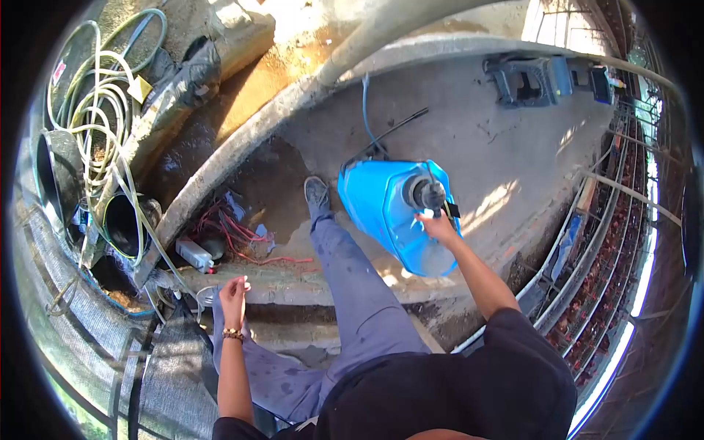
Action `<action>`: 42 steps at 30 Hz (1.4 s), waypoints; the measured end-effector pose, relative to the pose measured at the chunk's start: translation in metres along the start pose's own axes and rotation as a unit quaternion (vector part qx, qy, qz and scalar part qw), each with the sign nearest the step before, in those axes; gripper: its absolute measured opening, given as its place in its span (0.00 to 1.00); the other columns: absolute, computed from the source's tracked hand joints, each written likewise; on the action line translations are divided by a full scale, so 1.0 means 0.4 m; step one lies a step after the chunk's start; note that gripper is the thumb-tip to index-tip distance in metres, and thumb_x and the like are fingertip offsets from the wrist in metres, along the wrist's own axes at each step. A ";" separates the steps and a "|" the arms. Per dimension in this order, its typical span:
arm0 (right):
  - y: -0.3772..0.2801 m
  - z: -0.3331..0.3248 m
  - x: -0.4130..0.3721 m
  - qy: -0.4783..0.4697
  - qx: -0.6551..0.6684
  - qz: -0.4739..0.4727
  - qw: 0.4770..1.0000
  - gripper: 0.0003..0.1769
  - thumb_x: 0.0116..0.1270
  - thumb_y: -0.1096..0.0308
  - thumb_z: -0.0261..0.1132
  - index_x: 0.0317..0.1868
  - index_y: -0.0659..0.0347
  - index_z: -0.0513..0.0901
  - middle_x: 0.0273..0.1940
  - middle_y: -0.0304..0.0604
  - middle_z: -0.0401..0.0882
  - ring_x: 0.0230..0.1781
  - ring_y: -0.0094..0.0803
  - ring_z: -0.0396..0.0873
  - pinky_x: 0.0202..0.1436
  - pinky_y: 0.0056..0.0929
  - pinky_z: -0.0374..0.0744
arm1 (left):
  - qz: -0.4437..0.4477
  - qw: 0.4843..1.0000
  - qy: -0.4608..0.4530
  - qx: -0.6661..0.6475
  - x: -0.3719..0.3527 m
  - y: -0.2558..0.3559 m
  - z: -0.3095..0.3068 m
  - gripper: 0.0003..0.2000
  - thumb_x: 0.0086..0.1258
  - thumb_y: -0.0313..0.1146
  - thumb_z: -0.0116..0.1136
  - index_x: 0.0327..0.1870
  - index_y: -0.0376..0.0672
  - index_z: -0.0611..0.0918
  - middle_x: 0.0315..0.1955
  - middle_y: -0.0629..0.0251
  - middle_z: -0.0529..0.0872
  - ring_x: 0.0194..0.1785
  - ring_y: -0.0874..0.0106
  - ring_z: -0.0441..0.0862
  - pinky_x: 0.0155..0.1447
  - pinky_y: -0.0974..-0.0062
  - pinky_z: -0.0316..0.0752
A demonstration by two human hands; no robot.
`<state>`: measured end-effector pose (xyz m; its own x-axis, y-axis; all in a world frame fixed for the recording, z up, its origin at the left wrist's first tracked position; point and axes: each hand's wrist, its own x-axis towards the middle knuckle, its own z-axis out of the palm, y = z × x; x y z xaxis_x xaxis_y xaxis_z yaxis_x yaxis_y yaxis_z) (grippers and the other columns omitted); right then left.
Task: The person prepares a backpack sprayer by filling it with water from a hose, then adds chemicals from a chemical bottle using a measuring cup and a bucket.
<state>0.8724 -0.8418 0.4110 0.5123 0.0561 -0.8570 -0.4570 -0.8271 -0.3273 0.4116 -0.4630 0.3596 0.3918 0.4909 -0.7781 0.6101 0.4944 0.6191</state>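
Observation:
A blue sprayer tank (370, 194) stands on the concrete floor in front of me, with a black fitting (427, 194) on its top. My right hand (440, 229) is at the near side of that fitting, its fingers closed. A small white bit shows at those fingertips; I cannot make out what it is. Behind the tank lie a dark spray wand (400, 126) and a thin blue hose (365, 103). My left hand (234, 293), a beaded bracelet at its wrist, is raised over my left leg. Its fingers are pinched together, with a tiny whitish thing at the tips.
A coiled pale hose (99, 147) hangs at the left by black pipes (125, 224). Red cords (227, 231) and a white bottle (194, 253) lie near a concrete ledge (286, 290). Black plastic parts (524, 81) sit at the back. Wire racks (601, 242) line the right.

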 end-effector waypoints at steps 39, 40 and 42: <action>-0.412 -0.180 -0.820 -0.178 -0.603 -0.135 0.766 0.21 0.52 0.54 0.69 0.36 0.65 0.85 0.26 0.56 0.79 0.35 0.58 0.79 0.39 0.51 0.74 | -0.035 0.969 -0.211 -0.125 0.214 0.194 0.792 0.40 0.66 0.60 0.62 0.68 0.35 0.67 0.55 0.51 0.78 0.59 0.63 0.73 0.62 0.67 0.68; -0.429 -0.164 -0.819 -0.158 -0.601 -0.132 0.772 0.19 0.44 0.62 0.66 0.37 0.63 0.86 0.28 0.57 0.82 0.37 0.58 0.81 0.44 0.52 0.76 | -0.040 0.969 -0.205 -0.135 0.236 0.130 0.826 0.36 0.66 0.59 0.62 0.63 0.37 0.71 0.47 0.57 0.80 0.50 0.67 0.75 0.53 0.69 0.71; -0.440 -0.153 -0.791 -0.156 -0.634 -0.156 0.741 0.20 0.44 0.61 0.66 0.39 0.61 0.87 0.28 0.56 0.83 0.37 0.56 0.82 0.44 0.52 0.76 | -0.047 0.969 -0.170 -0.171 0.224 0.103 0.826 0.24 0.70 0.57 0.60 0.44 0.41 0.75 0.32 0.65 0.81 0.37 0.71 0.77 0.42 0.70 0.72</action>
<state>0.8354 -0.7484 0.7640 0.1668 0.3178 -0.9334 0.8002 -0.5968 -0.0602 0.6994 -0.6355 0.2804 0.5863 0.1963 -0.7860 0.4122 0.7629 0.4980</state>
